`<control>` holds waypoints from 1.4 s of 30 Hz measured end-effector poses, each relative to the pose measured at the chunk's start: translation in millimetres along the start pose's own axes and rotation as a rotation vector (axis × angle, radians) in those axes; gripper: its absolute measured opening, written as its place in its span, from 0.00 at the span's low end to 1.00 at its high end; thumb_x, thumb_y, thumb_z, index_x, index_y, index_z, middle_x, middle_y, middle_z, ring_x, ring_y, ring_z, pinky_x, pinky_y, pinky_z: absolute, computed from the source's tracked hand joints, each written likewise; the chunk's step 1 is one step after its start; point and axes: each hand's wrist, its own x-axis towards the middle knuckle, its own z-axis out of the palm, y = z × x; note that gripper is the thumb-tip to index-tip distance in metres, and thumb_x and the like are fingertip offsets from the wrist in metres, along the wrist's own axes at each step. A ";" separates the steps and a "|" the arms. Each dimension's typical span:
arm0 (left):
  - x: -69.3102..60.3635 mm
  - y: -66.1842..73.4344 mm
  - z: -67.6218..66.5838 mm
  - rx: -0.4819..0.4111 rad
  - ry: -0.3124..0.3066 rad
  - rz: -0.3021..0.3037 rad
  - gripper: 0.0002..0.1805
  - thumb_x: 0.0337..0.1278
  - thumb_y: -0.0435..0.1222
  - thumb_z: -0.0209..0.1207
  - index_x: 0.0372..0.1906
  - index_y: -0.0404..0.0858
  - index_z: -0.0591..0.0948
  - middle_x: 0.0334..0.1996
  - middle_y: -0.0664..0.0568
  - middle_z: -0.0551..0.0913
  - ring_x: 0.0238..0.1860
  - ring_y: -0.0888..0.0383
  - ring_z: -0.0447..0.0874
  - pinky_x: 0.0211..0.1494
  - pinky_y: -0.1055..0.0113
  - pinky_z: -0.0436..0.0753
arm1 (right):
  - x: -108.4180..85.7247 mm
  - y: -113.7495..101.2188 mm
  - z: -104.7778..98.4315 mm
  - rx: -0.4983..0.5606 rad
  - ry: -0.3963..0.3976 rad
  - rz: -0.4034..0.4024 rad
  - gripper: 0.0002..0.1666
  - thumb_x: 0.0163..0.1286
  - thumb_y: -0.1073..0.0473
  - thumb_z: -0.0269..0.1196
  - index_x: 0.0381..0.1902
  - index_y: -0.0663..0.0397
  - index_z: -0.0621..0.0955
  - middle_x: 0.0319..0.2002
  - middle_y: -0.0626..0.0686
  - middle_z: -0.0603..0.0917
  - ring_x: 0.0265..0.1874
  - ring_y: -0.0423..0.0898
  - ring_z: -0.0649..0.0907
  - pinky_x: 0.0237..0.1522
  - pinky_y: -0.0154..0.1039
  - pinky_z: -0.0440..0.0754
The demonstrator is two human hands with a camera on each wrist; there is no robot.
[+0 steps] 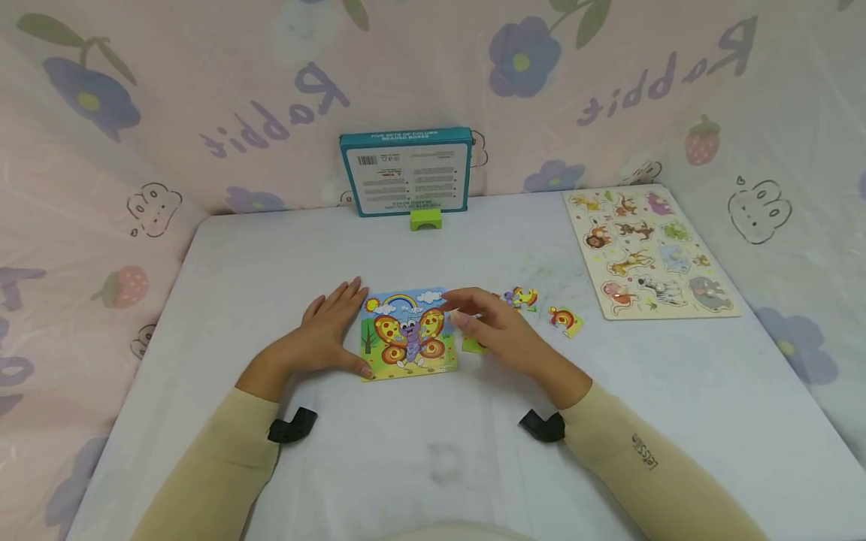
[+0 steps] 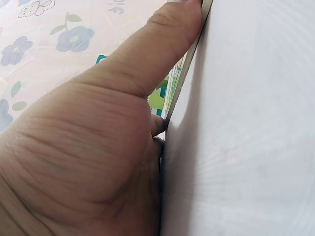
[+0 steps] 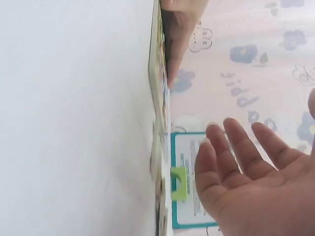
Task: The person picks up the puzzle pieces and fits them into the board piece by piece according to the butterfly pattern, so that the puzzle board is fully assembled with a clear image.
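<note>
I judge I'm steadying the butterfly puzzle [image 1: 410, 330] at twelve o'clock, left hand [image 1: 321, 332] spread at its nine, right hand's [image 1: 499, 332] fingers apart, empty at three, probably next needing to pinch a loose piece [image 1: 564, 321].

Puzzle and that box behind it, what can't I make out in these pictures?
Head view: the green piece, partly covered by the right hand.
Head view: fine print on the box, too small to read.
Left wrist view: the butterfly board's face, mostly hidden by the left hand and edge-on angle.
</note>
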 end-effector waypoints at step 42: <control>1.4 -4.1 2.5 0.004 0.005 0.000 0.84 0.33 0.70 0.83 0.90 0.36 0.48 0.90 0.45 0.37 0.87 0.44 0.28 0.82 0.37 0.32 | -33.3 49.9 -102.3 -0.344 0.153 0.289 0.41 0.81 0.54 0.68 0.83 0.63 0.67 0.73 0.64 0.73 0.68 0.60 0.74 0.63 0.52 0.74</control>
